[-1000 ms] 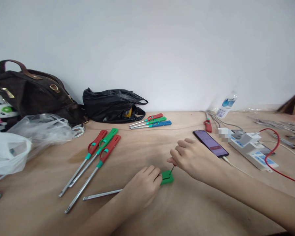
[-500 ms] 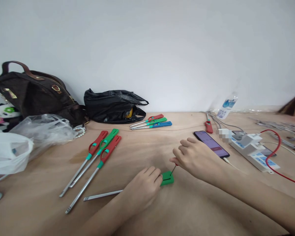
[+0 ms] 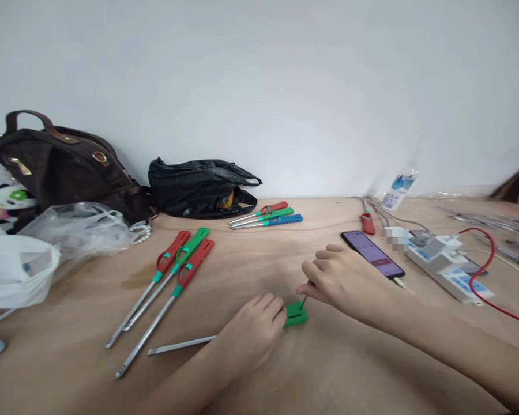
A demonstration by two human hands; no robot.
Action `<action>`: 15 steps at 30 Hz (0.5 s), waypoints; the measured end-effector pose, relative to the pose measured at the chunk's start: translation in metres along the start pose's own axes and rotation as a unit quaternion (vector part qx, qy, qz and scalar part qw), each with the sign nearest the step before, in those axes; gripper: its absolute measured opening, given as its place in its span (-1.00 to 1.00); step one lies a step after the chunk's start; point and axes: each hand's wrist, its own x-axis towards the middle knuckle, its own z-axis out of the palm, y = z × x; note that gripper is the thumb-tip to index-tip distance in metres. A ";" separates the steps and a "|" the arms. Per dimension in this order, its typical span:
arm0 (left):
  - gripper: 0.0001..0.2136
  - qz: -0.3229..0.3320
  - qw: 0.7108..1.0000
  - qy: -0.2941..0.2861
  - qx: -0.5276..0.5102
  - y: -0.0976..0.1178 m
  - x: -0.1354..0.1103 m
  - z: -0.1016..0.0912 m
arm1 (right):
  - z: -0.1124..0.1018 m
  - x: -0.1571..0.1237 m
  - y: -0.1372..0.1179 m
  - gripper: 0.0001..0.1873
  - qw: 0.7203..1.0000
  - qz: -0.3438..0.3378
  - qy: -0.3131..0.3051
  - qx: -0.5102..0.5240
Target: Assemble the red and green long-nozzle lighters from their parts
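My left hand (image 3: 255, 328) is closed around a green long-necked lighter (image 3: 297, 314), pressing it to the table. The lighter's silver tube (image 3: 181, 344) sticks out to the left under my wrist, and its trigger part is hidden by my fingers. My right hand (image 3: 335, 276) is closed around the handle of a screwdriver (image 3: 303, 301), whose thin shaft slants down to the end of the green handle. Most of the screwdriver's handle is hidden in my fingers. To the left lie two red lighters (image 3: 194, 266) and another green lighter (image 3: 195, 242), tubes pointing toward me.
Farther back lie a red, a green and a blue lighter (image 3: 285, 219) beside a black plastic bag (image 3: 199, 187). A phone (image 3: 372, 253), a power strip (image 3: 450, 271) and a red cable (image 3: 493, 253) are at right. A dark backpack (image 3: 69, 167) and plastic bags (image 3: 17, 271) occupy the left.
My right hand has turned slightly and its thumb has shifted left, covering the screwdriver's red handle. The left hand and the green lighter stay in place.
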 end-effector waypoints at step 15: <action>-0.82 0.005 1.000 0.016 -0.007 0.000 -0.001 0.001 | -0.021 0.000 0.012 -0.79 0.991 -0.066 -0.065 0.092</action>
